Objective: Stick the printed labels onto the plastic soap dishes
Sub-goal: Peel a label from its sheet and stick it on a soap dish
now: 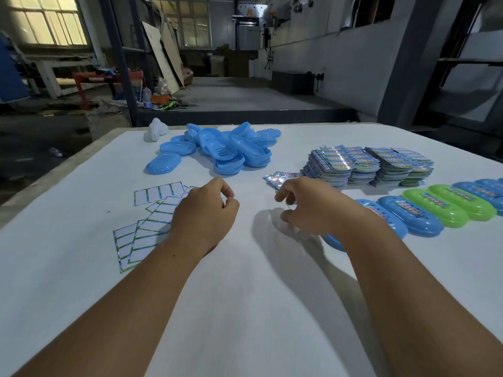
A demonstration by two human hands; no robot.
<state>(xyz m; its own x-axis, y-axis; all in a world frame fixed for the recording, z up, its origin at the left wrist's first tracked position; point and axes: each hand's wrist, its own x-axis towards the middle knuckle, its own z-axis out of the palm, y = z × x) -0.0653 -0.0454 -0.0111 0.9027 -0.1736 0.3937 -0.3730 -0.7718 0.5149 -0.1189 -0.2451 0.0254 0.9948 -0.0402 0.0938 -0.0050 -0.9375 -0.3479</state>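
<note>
Hands (245, 205) over white table (245, 295), workshop

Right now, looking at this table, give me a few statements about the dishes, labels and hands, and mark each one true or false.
1. The pile of unlabelled soap dishes is all blue. True.
2. The labelled dishes on the right are all blue. False: two are green.
3. The empty backing sheets lie by the left hand. True.
4. The label stacks sit left of the pile. False: they sit right of it.
</note>
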